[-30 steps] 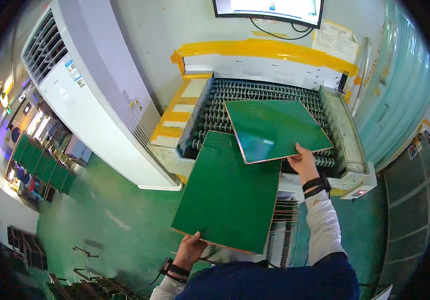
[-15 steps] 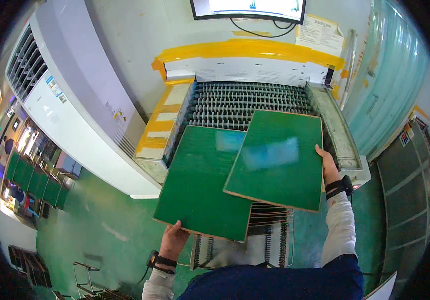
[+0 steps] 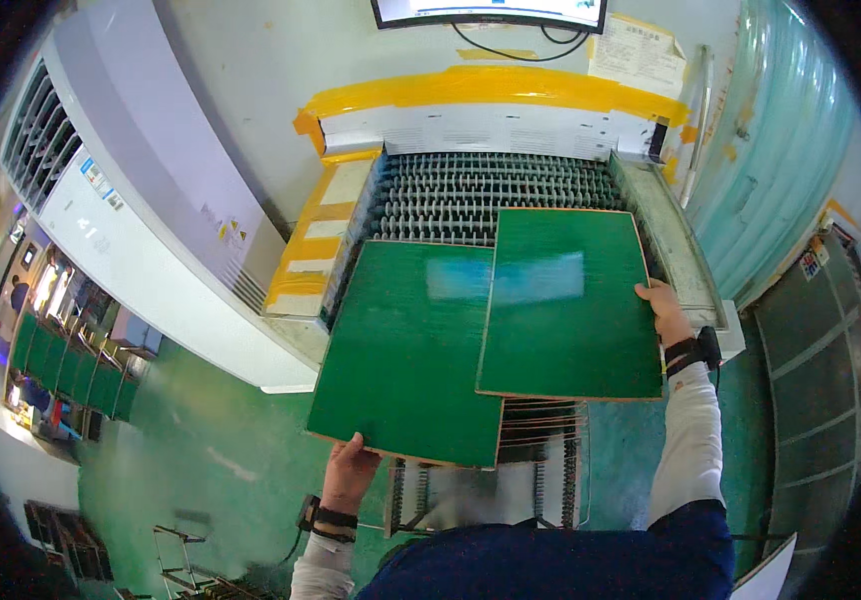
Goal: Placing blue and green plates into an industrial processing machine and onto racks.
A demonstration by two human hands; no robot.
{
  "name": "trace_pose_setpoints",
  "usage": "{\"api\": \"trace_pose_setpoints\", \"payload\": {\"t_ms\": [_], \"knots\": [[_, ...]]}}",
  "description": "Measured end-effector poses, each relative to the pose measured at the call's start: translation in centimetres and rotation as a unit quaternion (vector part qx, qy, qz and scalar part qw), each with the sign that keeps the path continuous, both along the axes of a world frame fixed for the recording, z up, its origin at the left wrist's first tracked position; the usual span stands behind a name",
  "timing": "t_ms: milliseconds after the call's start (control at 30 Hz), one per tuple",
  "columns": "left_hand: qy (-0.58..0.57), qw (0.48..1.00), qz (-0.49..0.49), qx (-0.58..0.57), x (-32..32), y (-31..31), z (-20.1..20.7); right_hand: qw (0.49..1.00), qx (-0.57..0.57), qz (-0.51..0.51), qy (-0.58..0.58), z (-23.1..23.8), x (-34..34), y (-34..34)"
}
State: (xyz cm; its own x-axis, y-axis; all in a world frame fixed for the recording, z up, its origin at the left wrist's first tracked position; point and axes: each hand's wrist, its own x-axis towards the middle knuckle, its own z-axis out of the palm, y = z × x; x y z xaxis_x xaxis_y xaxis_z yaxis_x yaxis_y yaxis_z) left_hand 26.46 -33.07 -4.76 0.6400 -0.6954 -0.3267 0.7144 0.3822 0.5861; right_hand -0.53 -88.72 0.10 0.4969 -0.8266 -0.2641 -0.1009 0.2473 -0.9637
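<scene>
Two flat green panels with thin copper-coloured edges lie side by side over the near end of a roller conveyor [image 3: 441,190]. My left hand [image 3: 349,472] pinches the near edge of the left panel [image 3: 401,350], thumb on top and the other fingers hidden beneath. At the right edge of the right panel [image 3: 576,340], my right hand [image 3: 666,312] grips in the same way. The right panel sits slightly farther away, and its left edge meets or slightly overlaps the left panel. Both panels reflect a bluish light.
Below the panels stands a slotted rack [image 3: 541,440] holding thin boards on edge. A tall white air conditioner [image 3: 151,230] is at left, clear plastic curtains [image 3: 791,150] at right. A monitor [image 3: 491,12] hangs above; grey panelling [image 3: 816,370] stands right.
The right panel has turned to lie squarer to the conveyor, its near-left corner shifting right. My right hand moved slightly right with it. The left panel stays nearly the same.
</scene>
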Motion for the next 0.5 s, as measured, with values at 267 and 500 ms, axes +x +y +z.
{"api": "trace_pose_setpoints", "payload": {"t_ms": [267,500], "knots": [[0.003,0.997,0.013,0.071,-3.6,0.8,1.9,0.991,0.084,-0.04,-0.097,-2.8,0.6,1.3],[0.024,0.999,-0.035,0.03,-6.8,1.9,0.9,0.941,0.154,-0.113,-0.279,-4.6,10.9,6.0]]}}
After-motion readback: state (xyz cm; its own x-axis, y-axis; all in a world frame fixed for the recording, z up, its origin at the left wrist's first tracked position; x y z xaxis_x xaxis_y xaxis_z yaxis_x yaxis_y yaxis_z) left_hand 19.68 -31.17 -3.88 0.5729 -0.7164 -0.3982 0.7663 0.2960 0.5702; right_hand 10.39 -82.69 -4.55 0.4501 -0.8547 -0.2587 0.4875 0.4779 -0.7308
